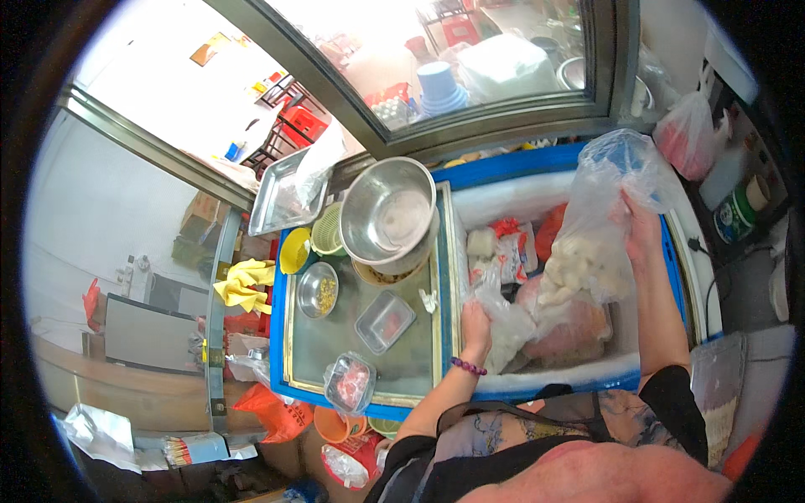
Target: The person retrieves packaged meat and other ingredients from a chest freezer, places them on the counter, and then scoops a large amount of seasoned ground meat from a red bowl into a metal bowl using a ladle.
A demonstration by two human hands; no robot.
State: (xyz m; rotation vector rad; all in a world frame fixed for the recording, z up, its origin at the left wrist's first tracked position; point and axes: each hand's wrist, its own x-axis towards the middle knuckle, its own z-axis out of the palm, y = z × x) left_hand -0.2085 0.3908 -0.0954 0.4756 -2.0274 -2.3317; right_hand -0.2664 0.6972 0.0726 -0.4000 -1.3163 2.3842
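Observation:
My right hand grips the upper part of a clear plastic bag with pale lumps of food in it. The bag hangs tilted over the open side of a frosted chest freezer. My left hand is closed on clear plastic lower down at the freezer's left inner side. Whether this is the same bag or another, I cannot tell. Below the bags lie pinkish bagged food, a white-and-red packet and a red bag, partly covered.
On the freezer's closed glass lid stand a large steel bowl, a small metal bowl with yellow bits, a clear plastic tub and a tub of pink food. A metal tray leans by the window frame.

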